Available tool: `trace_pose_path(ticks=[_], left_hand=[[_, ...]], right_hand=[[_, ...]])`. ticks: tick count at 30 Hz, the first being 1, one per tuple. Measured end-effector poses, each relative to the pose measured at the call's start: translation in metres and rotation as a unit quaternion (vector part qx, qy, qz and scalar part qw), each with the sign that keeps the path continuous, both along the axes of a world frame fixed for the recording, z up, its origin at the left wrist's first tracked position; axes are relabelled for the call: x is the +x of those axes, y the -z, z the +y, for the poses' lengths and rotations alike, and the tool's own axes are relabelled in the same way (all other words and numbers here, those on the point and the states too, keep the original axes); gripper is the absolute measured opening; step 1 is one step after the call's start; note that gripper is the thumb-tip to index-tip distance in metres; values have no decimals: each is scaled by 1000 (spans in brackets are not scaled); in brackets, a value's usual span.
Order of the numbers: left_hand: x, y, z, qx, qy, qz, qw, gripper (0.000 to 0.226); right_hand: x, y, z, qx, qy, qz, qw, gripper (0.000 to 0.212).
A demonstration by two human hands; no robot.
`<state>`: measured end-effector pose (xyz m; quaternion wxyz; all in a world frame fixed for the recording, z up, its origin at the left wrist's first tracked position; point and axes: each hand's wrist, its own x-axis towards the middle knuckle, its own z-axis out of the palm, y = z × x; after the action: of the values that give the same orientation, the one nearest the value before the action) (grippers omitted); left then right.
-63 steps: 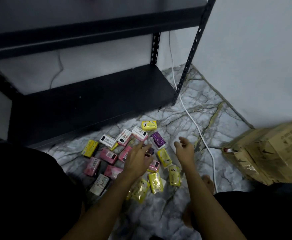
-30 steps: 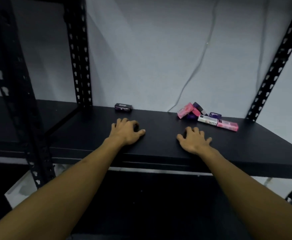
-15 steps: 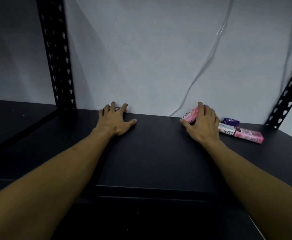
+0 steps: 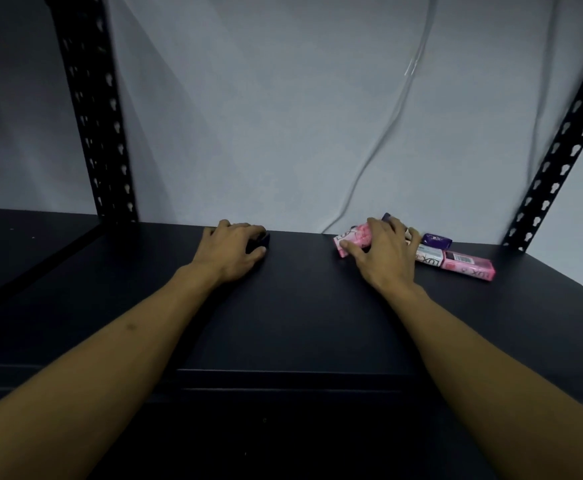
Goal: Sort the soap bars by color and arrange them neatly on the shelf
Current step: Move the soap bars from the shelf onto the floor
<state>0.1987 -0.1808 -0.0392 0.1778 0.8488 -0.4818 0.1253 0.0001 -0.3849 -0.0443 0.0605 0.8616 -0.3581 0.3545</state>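
Both my arms reach onto a black shelf board. My left hand curls over a dark purple soap bar near the back edge, and most of the bar is hidden under the fingers. My right hand grips a pink soap bar at the left end of a small cluster. That cluster also holds a purple bar, a white bar and a pink boxed bar, lying to the right of my right hand.
Black perforated shelf posts stand at the back left and back right. A white cable hangs down the grey wall behind the shelf. A lower side board extends to the left.
My view rose from the soap pile on the floor to the upper shelf. Both hands slid to the back; the left now curls over the dark bar, the right closed on the pink bar.
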Motion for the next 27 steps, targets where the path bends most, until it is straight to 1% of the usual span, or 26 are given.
trace_pose_path(ticks=[3, 8, 10, 12, 14, 16, 18, 20, 21, 23, 25, 26, 27], left_hand=[[-13, -1, -1, 0, 19, -5, 1000, 40], [-41, -3, 3, -6, 45, 2, 999, 40], [-59, -5, 4, -8, 67, 5, 998, 40], [-76, -5, 6, -11, 100, -4, 995, 41], [-90, -4, 7, -15, 141, -11, 990, 43], [-101, -4, 7, -19, 177, -6, 984, 45], [-107, -5, 6, -23, 208, 5, 978, 44], [-111, -11, 2, -32, 224, 34, 973, 41], [-112, -16, -2, -48, 225, 66, 971, 38], [-110, -29, -16, -99, 208, 143, 963, 31], [-103, -39, -40, -133, 182, 172, 959, 26], [-99, -42, -55, -131, 172, 176, 960, 22], [-94, -43, -71, -116, 164, 178, 963, 20]], right_hand=[[-10, 1, 14, 14, -16, 11, 1000, 51], [-36, 2, 41, 68, -40, 61, 995, 51], [-50, 0, 50, 99, -43, 45, 993, 49], [-67, -2, 58, 132, -49, 24, 990, 40], [-89, 0, 64, 127, -40, 26, 991, 34], [-113, 0, 67, 110, -32, 25, 993, 35], [-130, -4, 65, 148, -35, 13, 988, 35], [-140, -8, 56, 217, -54, -4, 975, 38], [-141, -10, 50, 257, -71, -25, 963, 40], [-138, -16, 38, 323, -115, -115, 932, 46], [-126, -22, 20, 365, -135, -227, 893, 48], [-118, -23, 9, 373, -135, -266, 879, 45], [-110, -22, -3, 368, -132, -284, 876, 41]])
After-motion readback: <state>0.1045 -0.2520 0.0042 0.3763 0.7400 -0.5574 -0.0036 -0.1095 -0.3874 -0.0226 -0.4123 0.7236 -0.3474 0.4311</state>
